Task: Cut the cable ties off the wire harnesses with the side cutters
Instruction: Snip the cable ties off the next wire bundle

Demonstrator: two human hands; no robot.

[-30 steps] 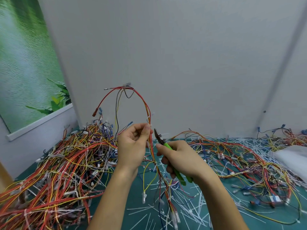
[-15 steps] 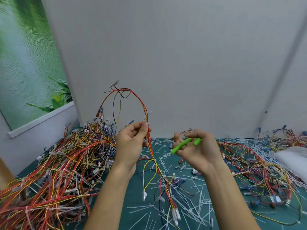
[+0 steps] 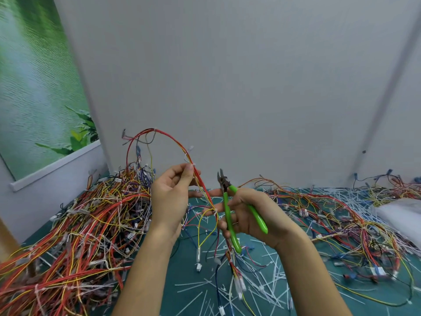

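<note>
Remote inspection, head view. The left hand [image 3: 170, 197] is pinching the wire harness [image 3: 201, 182] between thumb and forefinger, holding it upright so that it is arching above the fingertips and hanging below the palm. The right hand [image 3: 257, 213] is gripping the side cutters [image 3: 227, 208] by the green handles. The handles are standing spread and the jaws are pointing up, apparently slightly parted, just right of the left fingertips and apart from the wires. Two right fingers are reaching out towards a white cable tie [image 3: 215, 210] below the left thumb.

I am judging the step as lining up the next cut. To do it well, I am recommending that only the tie's strap be slipped between the jaw tips, flat side against the bundle, with the left pinch keeping the wires taut and close by. Nicked insulation is the risk.

Against half a second ago, the cutters are no longer lying sideways in the right hand with the head hidden. They are now standing jaws-up and nearer the harness. The left pinch is remaining unchanged.

Left of the left hand a pile of harnesses [image 3: 79, 224] is lying, and cut ties [image 3: 193, 283] are littering the green mat [image 3: 182, 302] beneath the wrists.
</note>
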